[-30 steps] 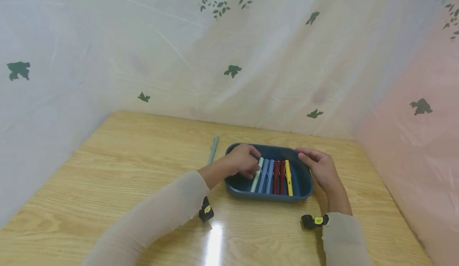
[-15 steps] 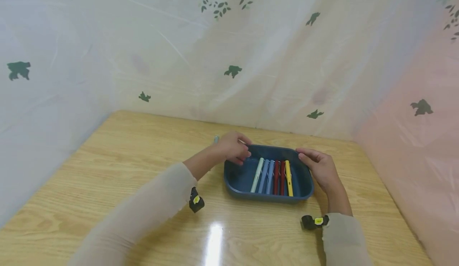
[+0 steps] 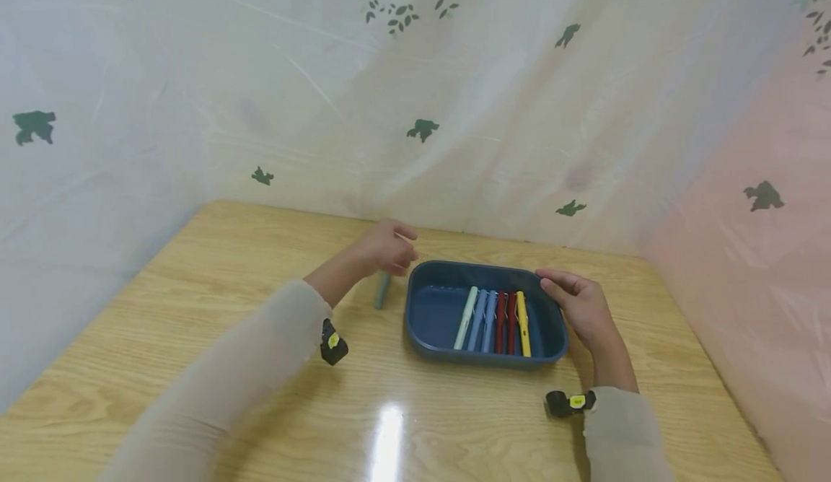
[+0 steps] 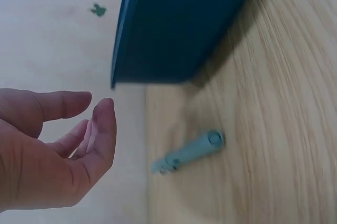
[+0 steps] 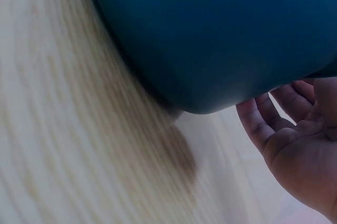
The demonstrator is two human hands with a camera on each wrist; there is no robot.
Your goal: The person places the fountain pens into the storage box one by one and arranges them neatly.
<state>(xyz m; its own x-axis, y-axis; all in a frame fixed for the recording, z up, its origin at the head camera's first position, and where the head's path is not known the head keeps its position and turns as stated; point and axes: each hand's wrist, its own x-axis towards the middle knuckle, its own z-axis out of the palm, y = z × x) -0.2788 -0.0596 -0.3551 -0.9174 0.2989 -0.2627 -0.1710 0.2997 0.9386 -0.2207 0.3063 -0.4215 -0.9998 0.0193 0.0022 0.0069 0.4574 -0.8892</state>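
A dark blue tray [image 3: 428, 351] with rounded corners holds a row of clip pens: one pale mint pen [image 3: 465, 317], two blue pens [image 3: 483, 321], two dark red pens [image 3: 506, 323] and one yellow pen [image 3: 523, 324]. My right hand [image 3: 580, 305] grips the tray's far right corner, thumb at the rim. Left of the tray, a grey-green pen [image 4: 192, 150] lies on the table. Over its far part hovers my left hand [image 3: 389, 247], fingers loosely bent, thumb and fingertips apart and holding nothing. From the head, that hand hides the pen's far end.
The wooden table [image 3: 279, 410] runs back to a pale curtain [image 3: 337, 143] printed with leaves and dark green shapes. Black wrist cameras sit at both sleeves, the left camera [image 3: 334, 343] above the table. A light reflection glares at the front.
My left hand has moved out of the tray, leftward and away from me, to above the grey-green pen. My right hand, the tray and its pens have stayed in place.
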